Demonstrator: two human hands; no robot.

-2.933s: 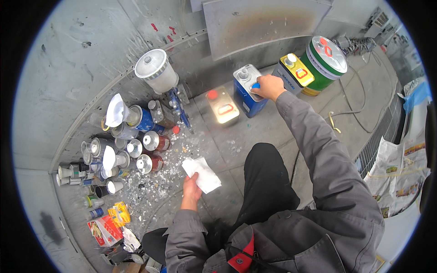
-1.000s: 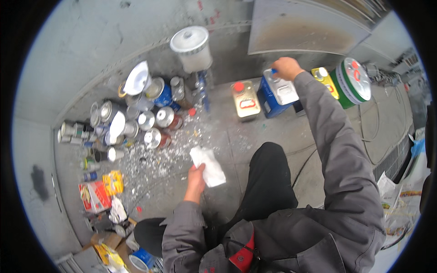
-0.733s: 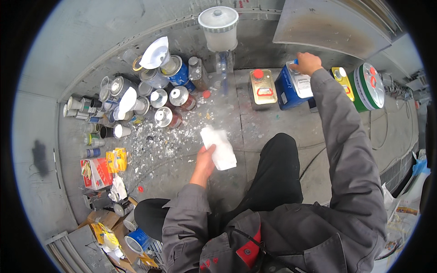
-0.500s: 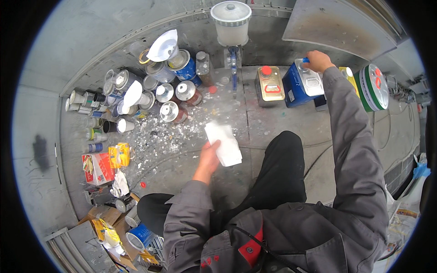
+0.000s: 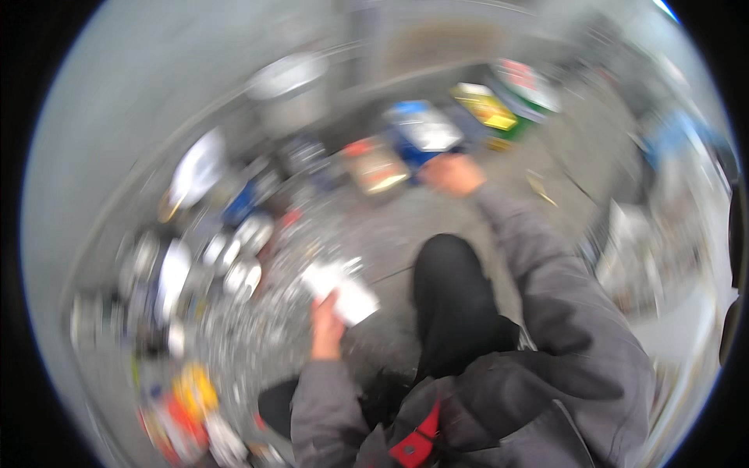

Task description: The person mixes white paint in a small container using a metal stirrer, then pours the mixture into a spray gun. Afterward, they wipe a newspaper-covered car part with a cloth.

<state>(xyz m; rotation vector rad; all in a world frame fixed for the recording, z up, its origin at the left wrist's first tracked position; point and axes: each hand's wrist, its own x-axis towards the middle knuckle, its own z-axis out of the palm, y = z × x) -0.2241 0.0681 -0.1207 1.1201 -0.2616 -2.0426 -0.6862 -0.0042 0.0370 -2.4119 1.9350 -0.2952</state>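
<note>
My left hand (image 5: 328, 329) is closed around a folded white sheet (image 5: 351, 298), paper or cloth, held out over the stained floor. At the lower front of a blue metal can (image 5: 404, 147) with a silver top is my right hand (image 5: 454, 175). Its fingers are smeared by motion, so whether they grip anything is hidden. Left of that can stands a gold-coloured tin (image 5: 381, 165) with a red cap. Beyond my right hand are a yellow-topped tin (image 5: 488, 108) and a round green and white pail (image 5: 527, 87).
Blurred cans with pale tops (image 5: 243, 279) and a white funnel (image 5: 198, 168) crowd the left side. A white lidded container (image 5: 290, 86) is against the back wall. Yellow and red packets (image 5: 195, 391) lie lower left, and crumpled plastic sheeting (image 5: 632, 234) is at the right.
The view has swung to the right and blurred. My right hand has left the blue can's cap and come down to its front. My left hand still holds the white sheet.
</note>
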